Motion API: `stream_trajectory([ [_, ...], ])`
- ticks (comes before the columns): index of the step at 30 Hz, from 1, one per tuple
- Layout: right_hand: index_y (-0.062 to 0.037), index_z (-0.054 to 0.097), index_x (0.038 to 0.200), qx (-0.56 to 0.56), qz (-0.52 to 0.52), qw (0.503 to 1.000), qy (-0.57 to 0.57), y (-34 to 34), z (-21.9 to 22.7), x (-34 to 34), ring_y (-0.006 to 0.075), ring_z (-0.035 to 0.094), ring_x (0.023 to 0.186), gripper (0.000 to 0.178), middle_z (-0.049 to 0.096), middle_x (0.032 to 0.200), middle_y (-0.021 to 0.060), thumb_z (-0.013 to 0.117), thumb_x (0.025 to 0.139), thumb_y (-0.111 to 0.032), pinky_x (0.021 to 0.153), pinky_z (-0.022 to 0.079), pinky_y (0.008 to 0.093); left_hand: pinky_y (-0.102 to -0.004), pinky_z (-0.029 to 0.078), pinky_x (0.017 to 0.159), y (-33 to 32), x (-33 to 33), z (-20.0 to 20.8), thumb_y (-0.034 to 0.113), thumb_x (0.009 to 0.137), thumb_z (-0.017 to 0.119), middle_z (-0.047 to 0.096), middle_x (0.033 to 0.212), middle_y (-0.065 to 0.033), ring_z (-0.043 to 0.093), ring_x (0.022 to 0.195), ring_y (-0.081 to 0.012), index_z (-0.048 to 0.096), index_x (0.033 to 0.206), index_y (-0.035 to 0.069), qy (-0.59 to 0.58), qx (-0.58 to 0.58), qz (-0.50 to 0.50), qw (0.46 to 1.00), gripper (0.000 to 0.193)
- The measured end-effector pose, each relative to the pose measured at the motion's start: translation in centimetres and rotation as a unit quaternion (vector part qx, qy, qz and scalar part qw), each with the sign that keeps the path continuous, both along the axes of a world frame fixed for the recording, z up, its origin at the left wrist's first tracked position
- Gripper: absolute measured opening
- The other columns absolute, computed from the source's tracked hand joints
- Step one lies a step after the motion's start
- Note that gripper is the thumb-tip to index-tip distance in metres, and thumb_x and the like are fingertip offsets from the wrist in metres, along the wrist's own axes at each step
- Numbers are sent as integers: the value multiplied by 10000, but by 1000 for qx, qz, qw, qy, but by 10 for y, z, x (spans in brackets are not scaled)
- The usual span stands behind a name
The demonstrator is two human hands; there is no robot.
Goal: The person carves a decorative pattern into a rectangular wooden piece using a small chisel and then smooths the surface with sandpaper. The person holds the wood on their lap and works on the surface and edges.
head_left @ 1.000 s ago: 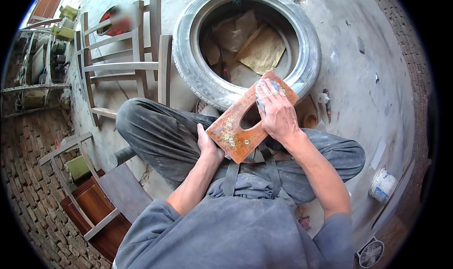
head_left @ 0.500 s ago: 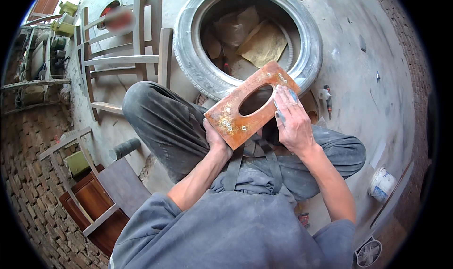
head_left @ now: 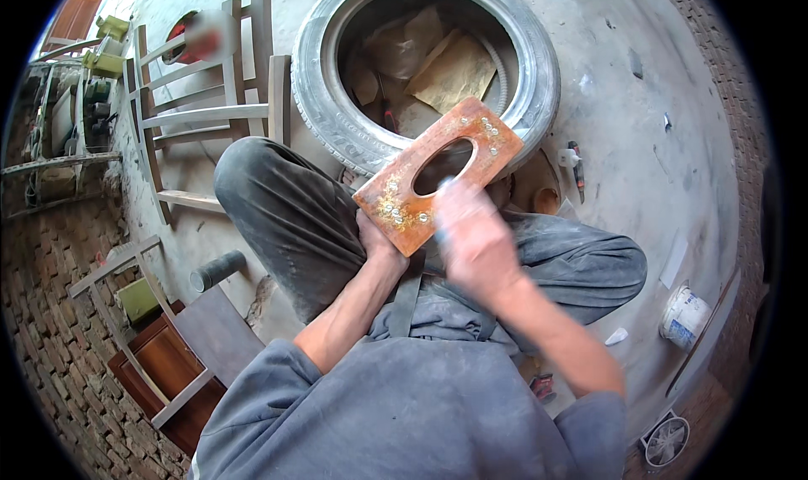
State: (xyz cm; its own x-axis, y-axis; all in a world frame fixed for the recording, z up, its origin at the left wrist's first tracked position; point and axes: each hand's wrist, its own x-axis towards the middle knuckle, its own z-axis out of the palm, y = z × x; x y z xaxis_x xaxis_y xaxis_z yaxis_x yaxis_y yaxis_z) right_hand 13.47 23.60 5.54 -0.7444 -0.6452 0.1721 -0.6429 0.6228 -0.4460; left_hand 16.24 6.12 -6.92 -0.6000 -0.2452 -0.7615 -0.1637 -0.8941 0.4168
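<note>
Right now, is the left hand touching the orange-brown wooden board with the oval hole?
Touching. The head view shows the left hand gripping the lower corner of the board.

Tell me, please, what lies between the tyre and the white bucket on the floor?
In the head view, between the tyre and the white bucket lies mostly bare concrete floor, with a small hand tool beside the tyre.

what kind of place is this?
Likely a small woodworking or furniture workshop: bare concrete floor, brick wall, unfinished wooden chair frames, an old tyre, and a wooden board in hand.
</note>
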Motion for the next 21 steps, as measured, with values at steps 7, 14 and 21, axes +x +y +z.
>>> stream_trajectory([
  [7, 125, 635, 1403, 15, -64, 997, 28, 14, -5, -18, 439, 636, 1381, 528, 651, 1457, 327, 631, 922, -94, 1252, 438, 533, -509, 603, 1073, 3, 0, -3, 301, 1142, 382, 714, 1365, -169, 737, 1184, -337, 567, 1496, 46, -22, -42, -9, 999, 474],
  [14, 101, 656, 1403, -37, -7, 999, -30, -10, 5, 23, 429, 627, 1403, 525, 684, 1420, 304, 661, 907, -69, 1260, 434, 530, -479, 595, 1092, 3, 6, -15, 242, 1161, 383, 683, 1406, -145, 709, 1254, -308, 559, 1497, 52, 26, -45, -64, 997, 424],
  [21, 120, 626, 1424, -31, 50, 997, -50, -32, 9, 45, 462, 623, 1401, 576, 652, 1461, 323, 669, 876, -52, 1245, 449, 539, -495, 634, 1005, -3, 8, -21, 313, 1147, 348, 743, 1256, -162, 754, 1122, -328, 618, 1408, 56, -42, -50, -60, 996, 455],
])
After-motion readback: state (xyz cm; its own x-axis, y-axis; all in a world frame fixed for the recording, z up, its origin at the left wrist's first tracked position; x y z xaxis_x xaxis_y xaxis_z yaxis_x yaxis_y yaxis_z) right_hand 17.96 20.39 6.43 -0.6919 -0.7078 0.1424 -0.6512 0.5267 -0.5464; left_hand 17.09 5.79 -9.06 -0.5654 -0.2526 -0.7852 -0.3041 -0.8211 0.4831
